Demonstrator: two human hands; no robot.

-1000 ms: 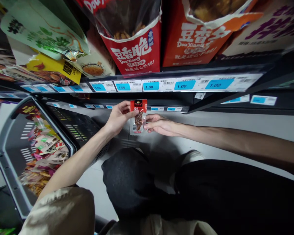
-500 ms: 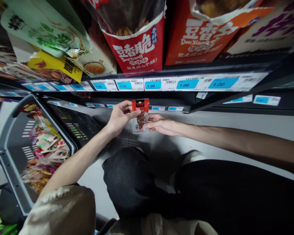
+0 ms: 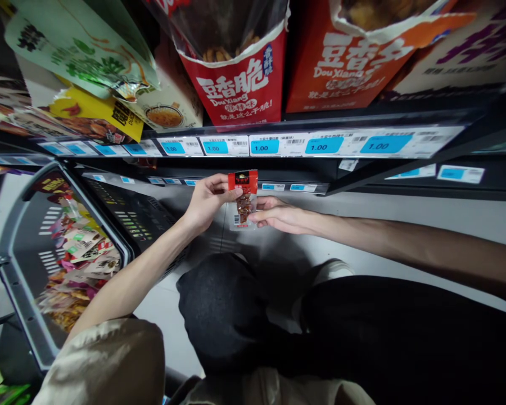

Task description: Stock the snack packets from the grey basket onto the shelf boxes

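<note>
A small snack packet, red at the top and see-through below with brown pieces inside, is held upright between my two hands, just under the shelf edge. My left hand pinches its left side, the thumb lying across the front. At the lower right edge, my right hand grips it between thumb and fingers. The fingers behind the packet are hidden.
To the left stands a dark shopping basket with many snack packets inside. Above my hands runs a shelf edge with price labels, holding a red snack box and an orange one. My knees are below.
Almost nothing differs. The packet tilts very slightly in my hands, and both hands keep their grip in the same place.
</note>
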